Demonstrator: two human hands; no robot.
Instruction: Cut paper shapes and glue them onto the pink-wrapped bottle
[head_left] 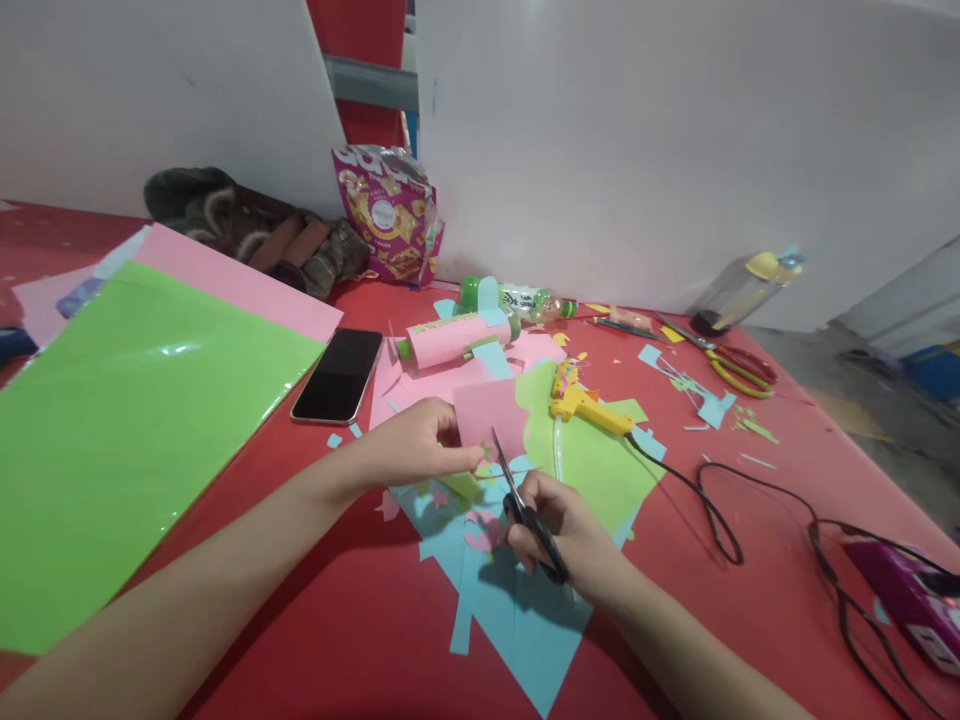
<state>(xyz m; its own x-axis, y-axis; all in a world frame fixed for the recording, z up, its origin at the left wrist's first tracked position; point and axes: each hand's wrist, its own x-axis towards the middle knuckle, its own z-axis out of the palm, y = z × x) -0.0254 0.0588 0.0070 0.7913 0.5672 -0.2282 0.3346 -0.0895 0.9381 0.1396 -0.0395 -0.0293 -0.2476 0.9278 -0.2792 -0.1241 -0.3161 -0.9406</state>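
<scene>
My left hand [424, 440] pinches the left edge of a small pink paper piece [480, 408], fingers closed on it. In my right hand [566, 525] is a pair of scissors [536, 525] with black handles, its blades pointing up and left against the pink paper. Whether the blades are fully closed is hard to make out. Beneath both hands lie blue paper [536, 640] and pink scraps [484, 530]. Just beyond, a yellow glue gun [589, 408] rests on green paper [611, 485].
A phone [340, 377] and green sheets [142, 430] lie to the left. Behind are a pink-wrapped bottle [450, 340], another bottle [517, 300] and a snack bag [390, 215]. Larger scissors [739, 370] lie at right, with a black cable [705, 505] and a purple power strip [911, 600].
</scene>
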